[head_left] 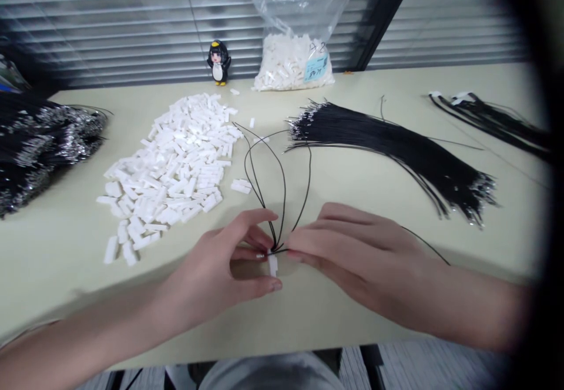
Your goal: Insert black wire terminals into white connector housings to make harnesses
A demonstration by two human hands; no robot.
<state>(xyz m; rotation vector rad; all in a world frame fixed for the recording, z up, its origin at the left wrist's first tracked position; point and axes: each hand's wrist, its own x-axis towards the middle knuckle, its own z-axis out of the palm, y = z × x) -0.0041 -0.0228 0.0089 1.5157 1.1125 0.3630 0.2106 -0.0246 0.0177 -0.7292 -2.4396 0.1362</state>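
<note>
A small white plastic connector housing [273, 265] stands between the thumb and fingers of my left hand [238, 261], which is closed around it. Several thin black wires [284, 181] run out of its far end and arc up over the table. My right hand [352, 249] pinches another black wire [278, 252] close to its end. That wire's metal tip [260, 255] points left and crosses over the top of the housing, near my left fingers. The right fingertips partly hide the wire, whose tail [425, 243] shows beyond the right hand.
A heap of white housings [176, 161] lies left, with a few loose ones [241, 186] beside it. A bundle of black wires [396, 137] lies right, more wires [39, 143] far left, finished-looking harnesses [489, 117] far right. A penguin figurine [218, 64] and bag [291, 61] stand behind.
</note>
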